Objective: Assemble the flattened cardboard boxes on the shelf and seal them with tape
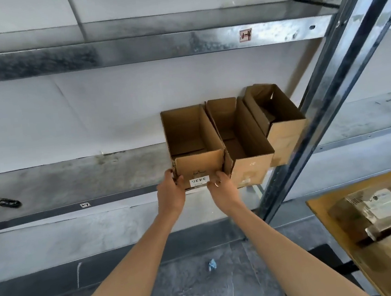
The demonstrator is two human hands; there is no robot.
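Note:
Three open-topped cardboard boxes stand in a row on the metal shelf [72, 182]. The left box [194, 145] carries a white label reading 3436 upside down on its near face. My left hand [171, 193] grips its near left corner, thumb on the front face. My right hand [223, 188], with a ring on one finger, holds the near right bottom edge of the same box. The middle box [241, 138] touches its right side, and the right box [278, 119] stands by the shelf upright. No tape is visible.
A steel upright [326, 114] rises just right of the boxes. A dark small object [7, 203] lies at the shelf's left. Taped parcels [375, 211] lie on a wooden table [321, 207] at lower right. A blue scrap [212, 264] lies on the grey floor.

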